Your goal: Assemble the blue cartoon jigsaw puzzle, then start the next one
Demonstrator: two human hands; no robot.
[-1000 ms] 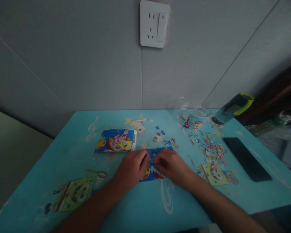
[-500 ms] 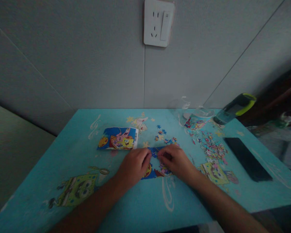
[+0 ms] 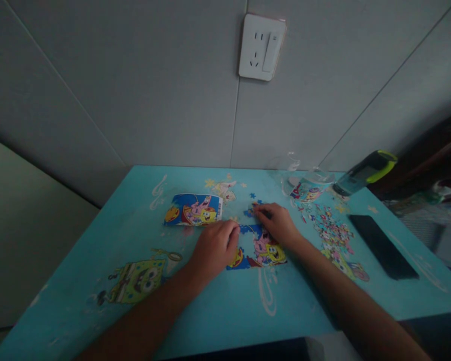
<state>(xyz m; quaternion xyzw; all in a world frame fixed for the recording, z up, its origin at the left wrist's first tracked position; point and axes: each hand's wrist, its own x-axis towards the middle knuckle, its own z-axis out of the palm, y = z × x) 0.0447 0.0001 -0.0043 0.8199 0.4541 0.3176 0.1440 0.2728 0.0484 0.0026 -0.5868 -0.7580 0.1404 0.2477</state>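
Note:
A partly assembled jigsaw puzzle (image 3: 265, 250) with a cartoon picture lies flat on the table, a gap showing in its left middle. My left hand (image 3: 215, 246) rests at the puzzle's left edge, fingers curled together; whatever they hold is hidden. Beyond the puzzle's top edge, my right hand (image 3: 278, 224) has its thumb and fingertips pinched on a small puzzle piece (image 3: 254, 204) among loose blue pieces. It covers part of the puzzle's upper right. Behind my left hand lies a picture card (image 3: 195, 209) with the same cartoon scene.
A heap of loose puzzle pieces (image 3: 332, 228) lies to the right, beside a dark phone-like slab (image 3: 383, 245). Behind it stand a clear plastic tub (image 3: 310, 189) and a dark bottle (image 3: 364, 173) with a yellow-green cap. A wall with a socket (image 3: 262, 47) borders the printed table (image 3: 225, 311).
My right hand has moved from the puzzle's gap up to the loose pieces behind it, uncovering the puzzle's right part. My left hand stays by the left edge. The camera view has shifted slightly.

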